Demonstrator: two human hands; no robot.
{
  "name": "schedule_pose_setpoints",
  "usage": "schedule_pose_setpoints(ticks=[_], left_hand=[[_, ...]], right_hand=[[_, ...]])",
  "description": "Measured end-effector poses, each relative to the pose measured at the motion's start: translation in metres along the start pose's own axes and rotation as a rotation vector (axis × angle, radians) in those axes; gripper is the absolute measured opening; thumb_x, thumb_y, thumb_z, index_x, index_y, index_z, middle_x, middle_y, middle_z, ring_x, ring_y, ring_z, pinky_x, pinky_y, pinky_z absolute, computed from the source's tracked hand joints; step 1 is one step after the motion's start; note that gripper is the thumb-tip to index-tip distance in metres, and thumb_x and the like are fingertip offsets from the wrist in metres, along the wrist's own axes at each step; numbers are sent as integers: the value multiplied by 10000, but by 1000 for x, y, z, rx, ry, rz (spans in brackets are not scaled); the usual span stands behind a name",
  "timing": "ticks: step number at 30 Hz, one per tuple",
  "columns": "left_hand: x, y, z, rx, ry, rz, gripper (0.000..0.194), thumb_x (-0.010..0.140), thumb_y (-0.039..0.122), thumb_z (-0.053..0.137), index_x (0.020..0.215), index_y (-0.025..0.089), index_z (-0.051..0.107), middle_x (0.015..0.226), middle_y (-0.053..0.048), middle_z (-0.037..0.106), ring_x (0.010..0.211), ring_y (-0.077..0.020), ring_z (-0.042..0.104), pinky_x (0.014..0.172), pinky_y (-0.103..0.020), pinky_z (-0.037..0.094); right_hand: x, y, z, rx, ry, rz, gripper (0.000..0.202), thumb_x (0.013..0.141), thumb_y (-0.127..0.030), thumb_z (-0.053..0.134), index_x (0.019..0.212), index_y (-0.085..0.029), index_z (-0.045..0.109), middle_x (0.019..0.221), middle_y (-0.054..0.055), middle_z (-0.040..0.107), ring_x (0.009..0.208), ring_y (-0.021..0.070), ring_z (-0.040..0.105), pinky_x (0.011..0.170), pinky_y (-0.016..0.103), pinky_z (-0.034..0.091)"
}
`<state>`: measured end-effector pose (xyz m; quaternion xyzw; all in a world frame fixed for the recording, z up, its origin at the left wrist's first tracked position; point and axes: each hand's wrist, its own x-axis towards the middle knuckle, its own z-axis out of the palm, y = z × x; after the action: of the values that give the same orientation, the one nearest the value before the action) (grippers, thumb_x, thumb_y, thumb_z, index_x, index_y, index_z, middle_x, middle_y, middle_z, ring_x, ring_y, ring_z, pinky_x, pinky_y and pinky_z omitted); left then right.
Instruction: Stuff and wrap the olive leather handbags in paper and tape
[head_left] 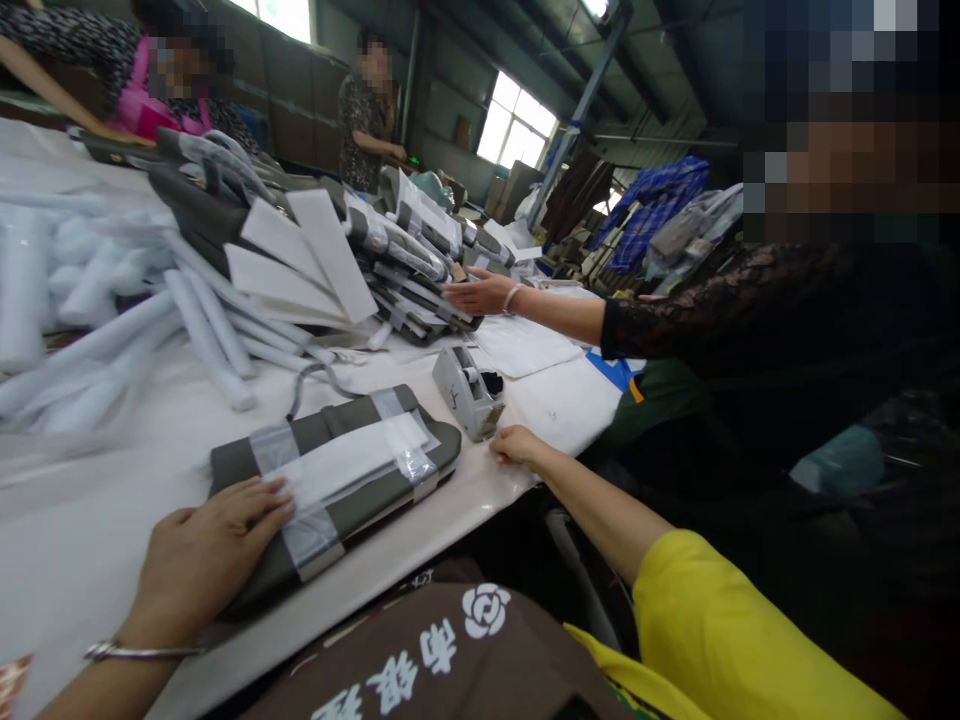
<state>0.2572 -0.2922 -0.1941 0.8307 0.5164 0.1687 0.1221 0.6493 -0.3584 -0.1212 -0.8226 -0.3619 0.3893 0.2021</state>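
Note:
My left hand (214,550) lies with stretched fingers on the near left end of a dark grey-green bag (334,425). The bag lies flat on the table, with a white wrapped strip (352,460) along its top and clear tape bands (311,535) around both ends. At the cutting end of a grey tape dispenser (461,395), just beyond the bag's right end, is my right hand (514,445). Its fingers are closed in a pinch; what they hold, if anything, is too small to make out.
Behind the bag, white foam tubes (214,340), white cards (334,255) and a stack of wrapped bags (412,250) crowd the pale table (135,510). A co-worker's hand (484,292) reaches to the stack from the right. Two other people stand across the table.

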Motion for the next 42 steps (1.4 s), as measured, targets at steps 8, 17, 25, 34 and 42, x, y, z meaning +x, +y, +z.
schedule_pose_setpoints(ticks=[8, 17, 25, 34, 42], left_hand=[[-6, 13, -12, -7, -4, -26, 264, 853, 411, 446, 885, 318, 691, 1162, 27, 648, 1150, -210, 526, 860, -395, 344], [-12, 12, -14, -49, 8, 4, 238, 858, 337, 455, 952, 312, 672, 1160, 8, 649, 1139, -186, 525, 803, -357, 336], [-14, 10, -8, -84, 32, -11, 221, 856, 343, 464, 902, 301, 676, 1159, -1, 650, 1165, -189, 503, 830, -367, 322], [-13, 10, -8, -82, 36, -3, 234, 865, 348, 449, 892, 307, 678, 1131, 14, 663, 1165, -196, 505, 835, -377, 311], [-14, 9, -8, -95, 21, -9, 223, 857, 340, 459, 898, 284, 671, 1094, -8, 677, 1172, -200, 499, 836, -370, 315]], right_hand=[[-83, -72, 101, 439, -668, -468, 282, 650, -206, 688, 919, -181, 606, 685, -28, 586, 620, 92, 572, 551, 189, 409], [-58, -97, 205, 337, -575, -587, 300, 645, -118, 631, 933, -195, 600, 710, -60, 546, 578, 55, 503, 584, 190, 406], [-39, -92, 211, 132, -419, -643, 278, 702, -137, 585, 974, -191, 579, 776, -28, 586, 641, 82, 558, 618, 200, 459], [-39, -92, 208, -144, -202, -989, 416, 701, -74, 539, 1096, -199, 575, 961, 23, 619, 875, 142, 581, 858, 294, 463], [-50, -99, 205, -377, -135, -1039, 444, 738, -115, 537, 1169, -220, 541, 991, 30, 600, 939, 163, 549, 877, 306, 442]])
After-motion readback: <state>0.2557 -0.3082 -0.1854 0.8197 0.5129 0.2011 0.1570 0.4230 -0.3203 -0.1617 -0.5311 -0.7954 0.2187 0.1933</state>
